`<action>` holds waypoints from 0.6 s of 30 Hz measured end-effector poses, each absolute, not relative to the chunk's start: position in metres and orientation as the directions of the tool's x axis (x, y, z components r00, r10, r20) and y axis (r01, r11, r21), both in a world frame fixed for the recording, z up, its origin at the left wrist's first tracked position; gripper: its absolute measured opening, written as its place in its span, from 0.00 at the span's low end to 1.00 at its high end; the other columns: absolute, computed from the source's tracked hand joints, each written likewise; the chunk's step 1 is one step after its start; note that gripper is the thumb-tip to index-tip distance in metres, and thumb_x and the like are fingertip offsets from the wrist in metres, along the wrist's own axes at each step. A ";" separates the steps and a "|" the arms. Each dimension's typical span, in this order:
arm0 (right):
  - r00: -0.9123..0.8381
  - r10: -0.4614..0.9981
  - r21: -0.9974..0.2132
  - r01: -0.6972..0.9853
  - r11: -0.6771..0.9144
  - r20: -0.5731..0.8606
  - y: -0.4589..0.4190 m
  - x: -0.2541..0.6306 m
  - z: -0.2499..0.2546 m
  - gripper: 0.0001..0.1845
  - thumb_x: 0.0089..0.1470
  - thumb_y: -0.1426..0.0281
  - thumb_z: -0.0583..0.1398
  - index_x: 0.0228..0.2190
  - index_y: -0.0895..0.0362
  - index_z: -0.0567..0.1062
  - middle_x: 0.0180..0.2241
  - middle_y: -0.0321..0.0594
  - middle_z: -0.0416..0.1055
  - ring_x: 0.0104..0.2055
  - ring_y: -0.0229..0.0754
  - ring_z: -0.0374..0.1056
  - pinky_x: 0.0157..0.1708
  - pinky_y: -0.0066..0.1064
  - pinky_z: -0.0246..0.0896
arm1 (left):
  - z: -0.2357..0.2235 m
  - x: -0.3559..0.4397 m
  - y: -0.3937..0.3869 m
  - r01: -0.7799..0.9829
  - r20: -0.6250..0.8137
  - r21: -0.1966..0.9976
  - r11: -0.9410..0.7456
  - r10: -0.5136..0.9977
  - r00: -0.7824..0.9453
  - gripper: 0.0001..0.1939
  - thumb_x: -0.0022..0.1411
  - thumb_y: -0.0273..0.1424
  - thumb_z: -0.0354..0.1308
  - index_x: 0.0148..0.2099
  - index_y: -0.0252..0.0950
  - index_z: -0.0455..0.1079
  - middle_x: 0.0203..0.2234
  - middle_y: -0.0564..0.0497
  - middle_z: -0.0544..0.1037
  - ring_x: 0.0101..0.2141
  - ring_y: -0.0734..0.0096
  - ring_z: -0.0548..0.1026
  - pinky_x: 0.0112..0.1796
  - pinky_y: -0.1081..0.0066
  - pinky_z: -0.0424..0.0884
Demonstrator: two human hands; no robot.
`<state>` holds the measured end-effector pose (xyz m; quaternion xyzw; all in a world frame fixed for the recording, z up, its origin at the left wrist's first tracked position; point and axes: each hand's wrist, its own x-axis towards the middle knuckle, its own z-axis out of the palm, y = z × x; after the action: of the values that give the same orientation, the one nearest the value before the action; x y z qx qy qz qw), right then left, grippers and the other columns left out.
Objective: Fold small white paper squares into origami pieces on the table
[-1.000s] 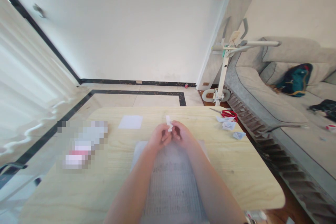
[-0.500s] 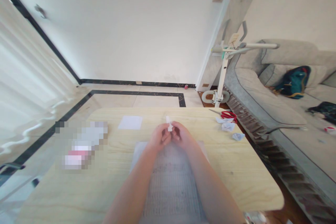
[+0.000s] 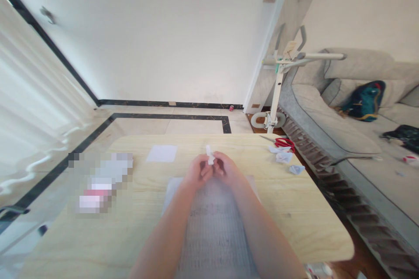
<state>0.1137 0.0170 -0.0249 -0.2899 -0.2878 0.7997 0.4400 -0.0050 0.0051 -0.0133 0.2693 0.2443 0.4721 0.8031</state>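
Between my two hands is a small folded piece of white paper [image 3: 210,155], narrow and upright at its top. My left hand [image 3: 198,171] pinches it from the left, fingers curled. From the other side my right hand [image 3: 226,168] grips it, also with bent fingers. Both hands are above the far end of a printed sheet [image 3: 214,235] that lies on the wooden table [image 3: 291,213]. How the paper is folded in the middle is partly hidden by the fingers.
A white paper square [image 3: 162,153] lies at the back left of the table. Red-handled scissors [image 3: 284,143] and several folded white papers [image 3: 283,157] are at the back right. A blurred-out object [image 3: 104,183] lies on the left. A grey sofa [image 3: 340,126] stands beyond the right edge.
The folded paper has shifted slightly between my fingers, its top leaning a little left. My hands stay in nearly the same place; the view has moved very slightly.
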 end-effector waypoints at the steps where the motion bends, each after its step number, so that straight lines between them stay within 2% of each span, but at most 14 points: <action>1: -0.448 0.868 -0.710 -0.539 -0.453 -0.214 0.017 0.114 -0.024 0.20 0.47 0.63 0.57 0.11 0.59 0.64 0.07 0.29 0.56 0.09 0.28 0.45 0.11 0.23 0.40 | -0.013 -0.005 0.005 -0.623 -0.135 0.668 0.406 0.890 0.435 0.13 0.52 0.30 0.50 0.17 0.32 0.61 0.05 0.60 0.50 0.07 0.81 0.52 0.11 0.77 0.45; 5: -0.452 0.867 -0.701 -0.550 -0.454 -0.208 0.017 0.113 -0.024 0.20 0.47 0.63 0.57 0.11 0.59 0.64 0.06 0.29 0.55 0.08 0.28 0.45 0.11 0.24 0.38 | -0.014 -0.005 0.005 -0.605 -0.140 0.690 0.396 0.894 0.426 0.14 0.54 0.31 0.50 0.19 0.31 0.64 0.05 0.60 0.50 0.06 0.81 0.52 0.10 0.77 0.45; 18: -0.438 0.877 -0.728 -0.534 -0.431 -0.198 0.017 0.113 -0.027 0.18 0.47 0.63 0.58 0.12 0.58 0.65 0.07 0.29 0.57 0.09 0.28 0.45 0.12 0.24 0.42 | -0.016 -0.006 0.006 -0.597 -0.152 0.688 0.413 0.886 0.437 0.13 0.51 0.31 0.51 0.17 0.33 0.61 0.04 0.60 0.49 0.06 0.81 0.51 0.10 0.77 0.45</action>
<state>0.1133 0.0166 -0.0272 -0.2898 -0.2959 0.7946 0.4438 -0.0058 0.0056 -0.0158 0.2808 0.2580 0.4635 0.7998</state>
